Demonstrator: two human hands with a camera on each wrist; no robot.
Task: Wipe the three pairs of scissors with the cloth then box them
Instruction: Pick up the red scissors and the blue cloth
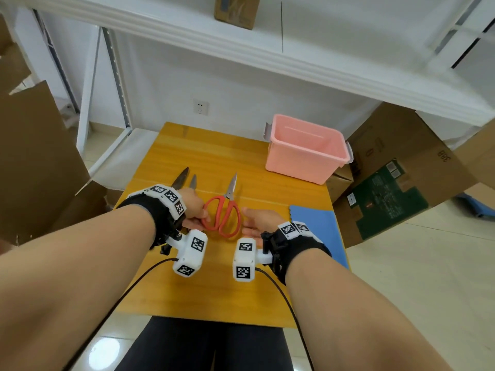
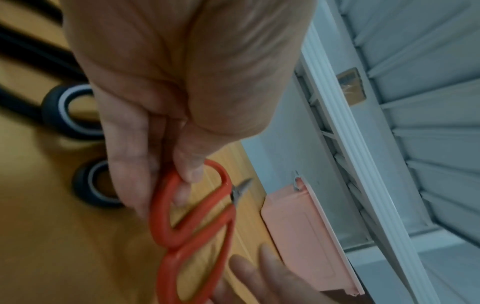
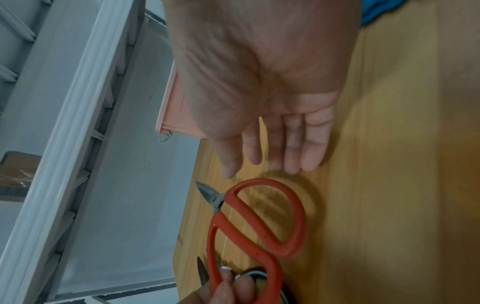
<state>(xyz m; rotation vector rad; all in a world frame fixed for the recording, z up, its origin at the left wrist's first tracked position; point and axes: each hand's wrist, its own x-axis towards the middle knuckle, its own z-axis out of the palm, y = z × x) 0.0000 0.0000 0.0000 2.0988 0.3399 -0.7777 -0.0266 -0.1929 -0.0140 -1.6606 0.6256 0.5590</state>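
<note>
Red-handled scissors lie mid-table, blades shut and pointing away from me. My left hand pinches their left handle loop between thumb and fingers. My right hand is open, palm toward the right loop, fingers straight and just short of it. Two dark-handled scissors lie at the left under my left wrist; their blades and black loops show. The blue cloth lies flat at the table's right edge. The pink box stands open at the far right corner.
The yellow wooden table is small, with its near edge over my lap. Cardboard boxes lean beside the table on the right, and cardboard stands on the left. A white shelf frame runs overhead behind the table.
</note>
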